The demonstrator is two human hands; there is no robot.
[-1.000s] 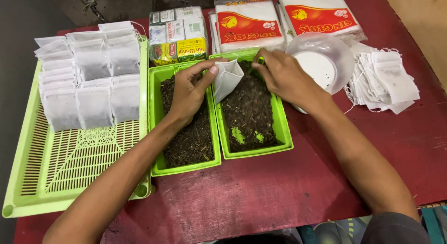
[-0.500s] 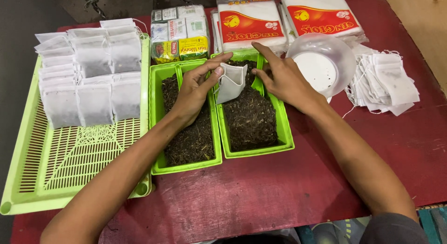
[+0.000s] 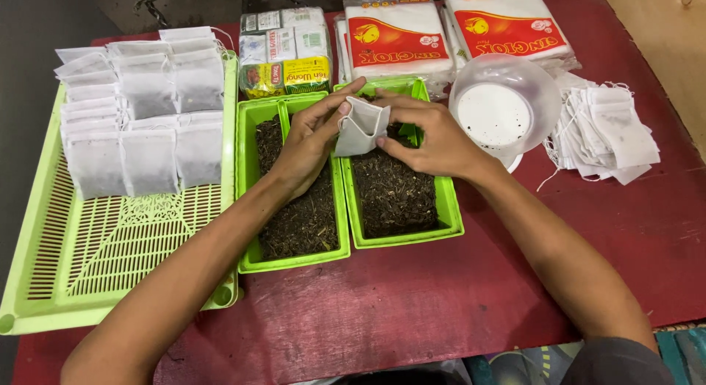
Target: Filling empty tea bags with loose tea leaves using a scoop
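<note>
A small white paper tea bag [image 3: 360, 127] is held open between both hands above two green trays of dark loose tea. My left hand [image 3: 309, 142] pinches its left edge over the left green tray [image 3: 254, 208]. My right hand [image 3: 430, 135] grips its right side over the right green tray [image 3: 448, 208]. The bag's mouth gapes upward; whether there is tea inside I cannot tell.
A large light-green slotted tray [image 3: 110, 252] at left carries rows of filled white bags [image 3: 140, 105]. Empty string bags [image 3: 610, 131] are piled at right beside a clear plastic bowl [image 3: 504, 105]. Tea packets [image 3: 287, 50] and white-and-red packs [image 3: 397, 36] lie at the back of the red table.
Both hands have drawn closer together and lifted the bag's mouth wider open; the bag sits more upright than a second ago.
</note>
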